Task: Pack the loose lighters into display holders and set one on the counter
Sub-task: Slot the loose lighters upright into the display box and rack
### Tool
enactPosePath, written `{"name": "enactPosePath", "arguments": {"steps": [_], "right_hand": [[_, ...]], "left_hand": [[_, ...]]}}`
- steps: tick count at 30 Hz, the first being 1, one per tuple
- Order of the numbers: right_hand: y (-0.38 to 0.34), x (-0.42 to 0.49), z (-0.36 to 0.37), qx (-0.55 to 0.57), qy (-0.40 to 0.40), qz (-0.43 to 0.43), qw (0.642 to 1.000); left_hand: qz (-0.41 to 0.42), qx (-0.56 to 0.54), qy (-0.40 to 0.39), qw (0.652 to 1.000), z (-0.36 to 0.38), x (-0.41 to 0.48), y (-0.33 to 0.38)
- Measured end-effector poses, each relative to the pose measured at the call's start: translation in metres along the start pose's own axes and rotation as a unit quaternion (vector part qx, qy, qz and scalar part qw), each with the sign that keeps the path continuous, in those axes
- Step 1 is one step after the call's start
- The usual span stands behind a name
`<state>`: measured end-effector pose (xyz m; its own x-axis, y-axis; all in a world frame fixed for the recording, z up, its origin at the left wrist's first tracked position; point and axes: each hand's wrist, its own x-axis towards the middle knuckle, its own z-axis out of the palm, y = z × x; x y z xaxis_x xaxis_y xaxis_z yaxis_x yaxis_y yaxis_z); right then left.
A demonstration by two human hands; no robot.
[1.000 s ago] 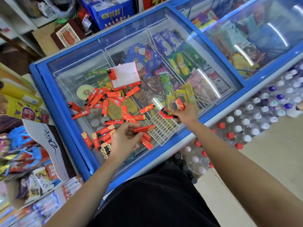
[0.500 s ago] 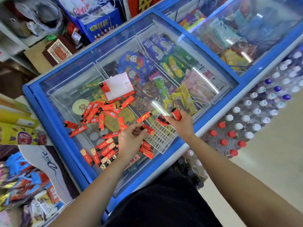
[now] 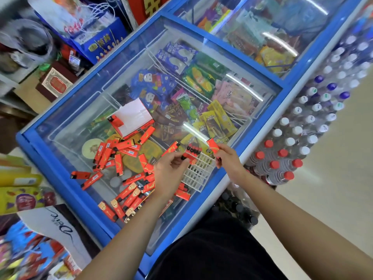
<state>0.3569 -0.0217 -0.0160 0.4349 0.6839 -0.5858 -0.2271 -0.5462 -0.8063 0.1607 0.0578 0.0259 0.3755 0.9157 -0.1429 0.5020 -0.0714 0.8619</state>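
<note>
Several loose red lighters (image 3: 113,156) lie scattered on the glass lid of a blue freezer (image 3: 60,172). A white gridded display holder (image 3: 198,174) rests near the lid's front edge, with a few lighters standing in its far row (image 3: 193,149). My left hand (image 3: 171,174) pinches a red lighter (image 3: 188,159) over the holder's left side. My right hand (image 3: 228,158) grips another red lighter (image 3: 213,145) just right of the holder. A red-and-white lighter box (image 3: 134,118) lies farther back on the lid.
Ice cream packets fill the freezer under the glass. Packs of capped water bottles (image 3: 292,150) stand on the floor to the right. Snack bags and a white sign (image 3: 52,223) crowd the left. Gift boxes (image 3: 99,41) sit behind the freezer.
My left hand has carried its lighter from the loose pile rightward to the holder. My right hand has stayed by the holder with its lighter, lifting slightly.
</note>
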Motion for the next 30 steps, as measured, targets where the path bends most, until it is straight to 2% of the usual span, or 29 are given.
{"name": "enactPosePath", "arguments": {"steps": [4,7,10,15,19,24,28,30], "right_hand": [[0.017,-0.012,-0.009,-0.033,0.009,-0.034,0.999],[0.023,-0.022,-0.013,-0.016,0.034,-0.047,0.998],[0.031,-0.027,-0.018,-0.016,0.054,-0.043,0.997],[0.037,-0.035,-0.025,-0.018,0.073,-0.042,0.996],[0.037,-0.04,-0.03,-0.004,0.065,-0.043,0.997],[0.037,-0.043,-0.032,-0.009,0.052,-0.04,0.998],[0.035,-0.046,-0.034,-0.017,0.052,-0.052,0.997],[0.034,-0.048,-0.035,-0.042,0.051,-0.06,0.996]], "left_hand": [[0.038,0.01,-0.014,0.999,0.012,0.003,0.008],[0.11,0.057,-0.035,0.992,0.018,0.008,0.011],[0.134,0.125,-0.053,0.982,0.026,0.017,0.008],[0.209,0.245,-0.049,0.946,0.036,0.027,0.001],[0.218,0.287,-0.048,0.932,0.04,0.032,-0.003],[0.273,0.379,-0.002,0.884,0.039,0.036,-0.004],[0.289,0.357,-0.085,0.884,0.039,0.05,-0.012],[0.267,0.342,-0.118,0.893,0.039,0.052,-0.009]]}}
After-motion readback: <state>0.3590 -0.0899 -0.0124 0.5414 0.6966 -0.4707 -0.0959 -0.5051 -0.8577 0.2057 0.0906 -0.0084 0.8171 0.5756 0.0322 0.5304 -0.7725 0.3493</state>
